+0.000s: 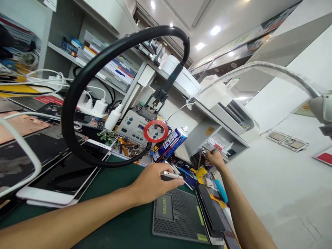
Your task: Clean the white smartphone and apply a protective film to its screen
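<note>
My left hand is closed around a small silver phone, holding it just above a dark perforated heating pad on the green mat. My right hand reaches further back to a cluttered tool rack, its fingers pinched on a thin tool that I cannot name. A blue spray can with a white cap leans between the two hands, next to a red tape ring.
A thick black hose loops from a grey rework station. Several phones and screens lie at left. Shelves with boxes, chargers and cables stand behind. A dark phone lies right of the pad.
</note>
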`<state>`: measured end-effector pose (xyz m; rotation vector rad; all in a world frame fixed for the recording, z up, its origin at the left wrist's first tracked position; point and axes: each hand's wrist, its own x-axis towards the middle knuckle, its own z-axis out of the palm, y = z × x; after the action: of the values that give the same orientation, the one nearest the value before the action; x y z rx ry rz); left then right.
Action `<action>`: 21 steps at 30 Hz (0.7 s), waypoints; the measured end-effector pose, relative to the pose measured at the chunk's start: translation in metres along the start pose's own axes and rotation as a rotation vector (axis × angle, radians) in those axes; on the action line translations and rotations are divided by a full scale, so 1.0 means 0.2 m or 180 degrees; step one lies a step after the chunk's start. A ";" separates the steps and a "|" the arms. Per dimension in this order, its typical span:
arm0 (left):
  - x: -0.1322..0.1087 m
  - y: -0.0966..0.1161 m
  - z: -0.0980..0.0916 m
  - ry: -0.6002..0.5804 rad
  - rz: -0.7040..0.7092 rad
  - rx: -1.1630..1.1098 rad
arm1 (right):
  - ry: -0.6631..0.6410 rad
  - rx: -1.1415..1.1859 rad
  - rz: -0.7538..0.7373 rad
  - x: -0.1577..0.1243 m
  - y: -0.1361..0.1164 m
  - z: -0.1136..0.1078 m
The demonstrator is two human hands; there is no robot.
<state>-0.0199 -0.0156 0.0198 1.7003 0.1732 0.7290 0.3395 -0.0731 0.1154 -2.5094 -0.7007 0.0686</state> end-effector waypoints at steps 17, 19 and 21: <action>0.01 -0.06 0.02 0.0254 0.0189 0.0219 | -0.0189 -0.0246 0.0235 0.05 -0.06 0.01; 0.01 -0.05 0.02 0.0246 0.0184 0.0217 | -0.0211 -0.0222 0.0277 0.06 -0.06 0.03; 0.01 -0.05 0.02 0.0239 0.0175 0.0211 | -0.0239 -0.0191 0.0310 0.06 -0.05 0.03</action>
<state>-0.0139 -0.0144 0.0108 1.7473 0.2055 0.8367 0.3441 -0.0565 0.1171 -2.6092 -0.6183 0.1800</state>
